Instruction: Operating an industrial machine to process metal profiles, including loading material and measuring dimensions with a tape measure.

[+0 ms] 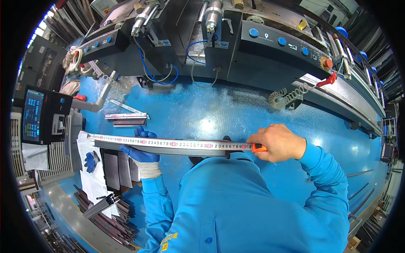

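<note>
My left hand [145, 157], in a blue knitted glove, is wrapped round a long dark grey profile bar [181, 151] held level in front of my body. Along the bar's top runs the white blade [194, 144] of a tape measure, drawn out from the bar's left end. My bare right hand [276, 143] grips the orange tape measure case [259, 148] just past the bar's right end. Most of the case is hidden in my fingers. How the blade's tip sits at the left end is too small to tell.
Ahead stands a dark machine [270, 59] with blue buttons, a red knob and hanging hoses. A screen [34, 116] is at the left. White paper [90, 181] carries a spare blue glove [91, 162]. Dark bars [120, 225] are stacked lower left; short profile pieces [126, 116] lie beyond my left hand.
</note>
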`<action>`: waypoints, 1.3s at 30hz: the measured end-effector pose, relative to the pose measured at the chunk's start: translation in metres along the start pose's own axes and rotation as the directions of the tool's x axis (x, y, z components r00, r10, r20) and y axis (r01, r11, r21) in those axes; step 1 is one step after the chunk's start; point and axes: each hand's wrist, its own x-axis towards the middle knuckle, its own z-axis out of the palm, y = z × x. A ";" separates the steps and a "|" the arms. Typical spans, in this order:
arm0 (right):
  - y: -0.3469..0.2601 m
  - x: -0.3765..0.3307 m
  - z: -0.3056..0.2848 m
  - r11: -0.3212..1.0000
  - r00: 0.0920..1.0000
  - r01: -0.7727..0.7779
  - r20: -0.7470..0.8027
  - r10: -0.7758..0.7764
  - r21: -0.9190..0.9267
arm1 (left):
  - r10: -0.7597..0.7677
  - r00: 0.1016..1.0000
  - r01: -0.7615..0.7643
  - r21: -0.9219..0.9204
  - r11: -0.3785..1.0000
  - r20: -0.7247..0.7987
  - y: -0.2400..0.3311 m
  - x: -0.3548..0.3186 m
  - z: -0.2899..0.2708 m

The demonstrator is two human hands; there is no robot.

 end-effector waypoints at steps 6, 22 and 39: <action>-0.003 0.003 -0.002 1.000 0.999 -0.012 0.043 0.012 -0.005 | -0.013 1.000 0.012 -0.024 1.000 -0.021 0.005 -0.001 -0.006; -0.003 0.003 0.000 0.999 0.998 -0.027 0.053 0.026 0.019 | -0.029 0.997 0.025 -0.052 0.998 -0.074 0.002 -0.007 0.002; 0.001 0.008 -0.005 0.999 0.997 -0.030 0.075 0.029 0.011 | -0.018 0.991 0.017 -0.011 1.000 -0.131 -0.001 0.000 0.012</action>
